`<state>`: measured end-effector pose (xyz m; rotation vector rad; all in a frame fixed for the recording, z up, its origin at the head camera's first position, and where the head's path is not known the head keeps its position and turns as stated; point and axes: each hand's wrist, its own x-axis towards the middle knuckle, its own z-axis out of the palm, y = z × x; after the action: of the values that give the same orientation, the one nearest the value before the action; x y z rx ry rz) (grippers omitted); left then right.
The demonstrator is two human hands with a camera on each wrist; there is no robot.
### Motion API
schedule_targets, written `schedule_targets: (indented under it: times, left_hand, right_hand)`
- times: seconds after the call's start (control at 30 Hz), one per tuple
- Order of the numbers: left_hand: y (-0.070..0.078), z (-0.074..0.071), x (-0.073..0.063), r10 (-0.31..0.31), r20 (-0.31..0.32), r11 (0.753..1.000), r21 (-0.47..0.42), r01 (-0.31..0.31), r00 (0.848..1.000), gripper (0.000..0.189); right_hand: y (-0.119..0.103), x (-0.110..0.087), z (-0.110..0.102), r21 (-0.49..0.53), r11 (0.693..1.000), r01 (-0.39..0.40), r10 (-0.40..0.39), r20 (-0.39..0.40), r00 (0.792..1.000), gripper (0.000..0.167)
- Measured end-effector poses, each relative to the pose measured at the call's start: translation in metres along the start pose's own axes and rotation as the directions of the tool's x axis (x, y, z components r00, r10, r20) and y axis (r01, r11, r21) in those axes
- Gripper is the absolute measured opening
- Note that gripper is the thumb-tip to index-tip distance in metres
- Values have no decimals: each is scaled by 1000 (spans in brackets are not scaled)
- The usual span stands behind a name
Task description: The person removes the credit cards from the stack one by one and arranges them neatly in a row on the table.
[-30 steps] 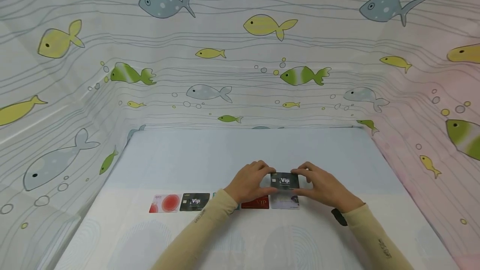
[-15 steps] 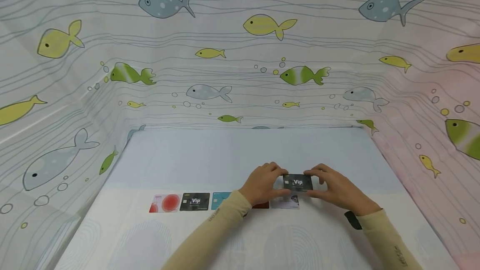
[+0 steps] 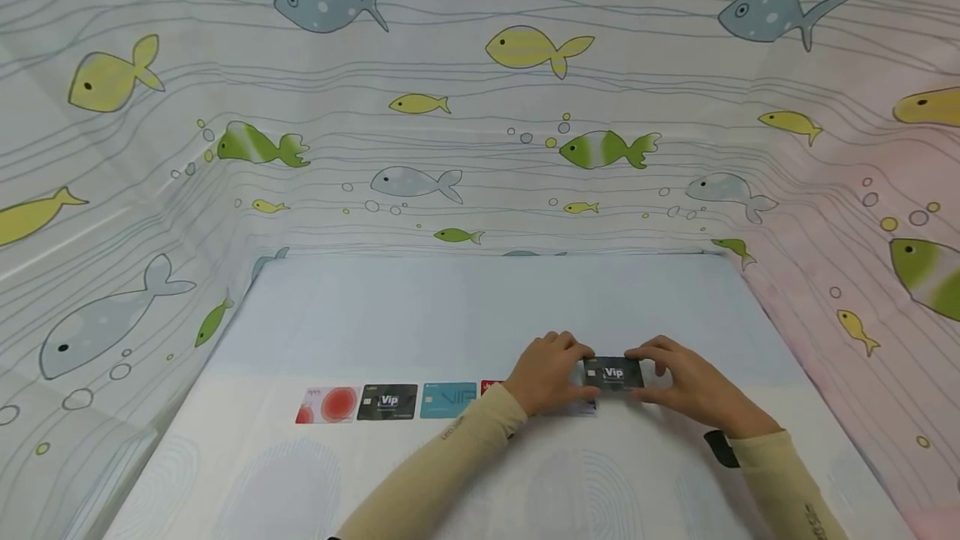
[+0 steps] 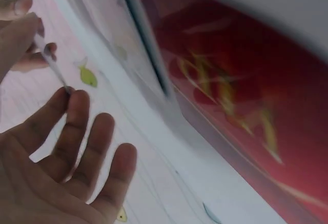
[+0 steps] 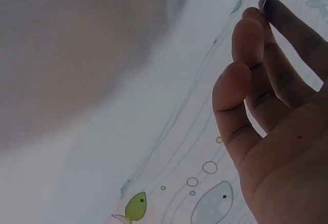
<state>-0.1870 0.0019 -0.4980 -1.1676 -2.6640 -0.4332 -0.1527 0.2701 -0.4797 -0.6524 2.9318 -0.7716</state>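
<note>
A black card with "Vip" printed on it (image 3: 613, 374) is held flat-facing up by both hands, one at each end. My left hand (image 3: 551, 375) pinches its left end between thumb and fingertips, and my right hand (image 3: 693, 386) pinches the right end the same way. In the left wrist view the card (image 4: 51, 65) shows as a thin edge between the fingers. It sits just right of a row of cards. A pale card (image 3: 579, 410) at the row's right end is mostly hidden under the left hand, next to a red card (image 3: 491, 387) partly covered by the sleeve.
Further left in the row lie a blue VIP card (image 3: 442, 400), another black Vip card (image 3: 387, 402) and a pink card with red circles (image 3: 327, 405). A fish-patterned cloth (image 3: 465, 136) rises around the white tabletop (image 3: 375, 315) at the back and sides.
Both hands have carried the black card rightward and slightly nearer the person, from above the pale card to its right side. The blue card has come out from behind the left sleeve.
</note>
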Motion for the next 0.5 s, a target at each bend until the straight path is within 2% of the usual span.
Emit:
schedule_targets:
  times: [0.3,0.5]
  left_hand:
    - [16,3,3,-36,95,997,71,30,995,54]
    - [26,7,3,-65,121,995,83,55,990,54]
  right_hand:
    - [6,-12,-2,23,999,-49,48,45,998,53]
    - [11,-16,2,15,997,-80,79,65,995,56]
